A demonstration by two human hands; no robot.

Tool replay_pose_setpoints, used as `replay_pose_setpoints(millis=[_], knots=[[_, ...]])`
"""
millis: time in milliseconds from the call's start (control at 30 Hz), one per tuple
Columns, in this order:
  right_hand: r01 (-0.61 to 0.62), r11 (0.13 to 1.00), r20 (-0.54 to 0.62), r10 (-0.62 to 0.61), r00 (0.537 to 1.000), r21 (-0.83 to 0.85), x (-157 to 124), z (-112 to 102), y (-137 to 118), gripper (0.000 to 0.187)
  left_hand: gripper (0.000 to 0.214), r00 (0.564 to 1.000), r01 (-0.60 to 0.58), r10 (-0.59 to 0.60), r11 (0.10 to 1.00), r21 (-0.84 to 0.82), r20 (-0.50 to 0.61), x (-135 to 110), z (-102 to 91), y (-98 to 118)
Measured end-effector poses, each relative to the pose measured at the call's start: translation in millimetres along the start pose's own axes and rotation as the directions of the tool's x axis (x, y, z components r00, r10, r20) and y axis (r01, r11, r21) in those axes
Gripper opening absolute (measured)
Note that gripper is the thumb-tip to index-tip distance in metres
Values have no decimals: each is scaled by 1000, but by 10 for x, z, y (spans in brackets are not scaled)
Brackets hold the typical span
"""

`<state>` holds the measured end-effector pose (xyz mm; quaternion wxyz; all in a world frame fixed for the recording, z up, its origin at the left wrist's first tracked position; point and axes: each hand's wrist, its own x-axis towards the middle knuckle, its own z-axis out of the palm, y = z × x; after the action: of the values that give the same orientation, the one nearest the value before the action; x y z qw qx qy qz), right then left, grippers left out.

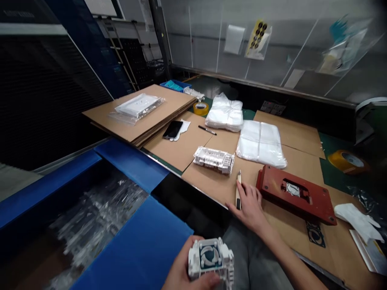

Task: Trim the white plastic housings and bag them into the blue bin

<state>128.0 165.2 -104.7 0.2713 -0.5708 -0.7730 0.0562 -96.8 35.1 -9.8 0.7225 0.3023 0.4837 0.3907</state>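
My left hand (193, 270) is closed around a white plastic housing (222, 257) with a round swirl-shaped insert on its top face, held low in front of my lap. On the cardboard, my right hand (249, 205) has its thumb and fingers around a utility knife (238, 191) with a light handle and a dark end. The knife lies at the table's front edge, its tip pointing away from me. Just beyond it sits another white plastic housing (214, 160). A red metal fixture (298, 193) with a small white piece in its opening stands to the right of my right hand.
A blue bin (163, 237) of clear-wrapped parts is at left. Stacked cardboard (172, 106), a phone (173, 130), a pen (207, 130), wrapped white bundles (261, 141), tape rolls (347, 162) and a white glove (358, 219) lie across the table.
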Motion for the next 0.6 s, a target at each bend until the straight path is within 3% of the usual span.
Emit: replay_pose_setpoints(millis=[100,167,267,333,400,433,533,600], knots=[[-32,999,64,31,997,19,-47,-87,-15,73,56,999,46,-46,998,50,0,-88,77,42],[-35,997,87,30,996,62,-99,-258,-72,67,51,996,83,-85,994,68,31,-109,100,25],[1,978,123,-28,992,208,-224,-724,-248,38,49,987,140,-149,981,132,58,-128,135,-20],[33,882,220,-154,963,470,-321,-1106,-395,23,50,979,173,-192,963,208,75,-138,190,-42],[-12,767,399,-321,859,642,-403,-1436,-518,19,48,964,196,-239,934,298,117,-140,278,-68],[-59,757,500,-368,784,651,-435,-1558,-558,20,46,953,204,-267,915,347,142,-136,331,-86],[-129,825,720,-391,573,551,-527,-1729,-571,22,40,926,201,-326,855,479,193,-121,496,-169],[-142,842,767,-389,510,521,-601,-1742,-512,17,40,911,189,-351,821,538,217,-115,589,-232]])
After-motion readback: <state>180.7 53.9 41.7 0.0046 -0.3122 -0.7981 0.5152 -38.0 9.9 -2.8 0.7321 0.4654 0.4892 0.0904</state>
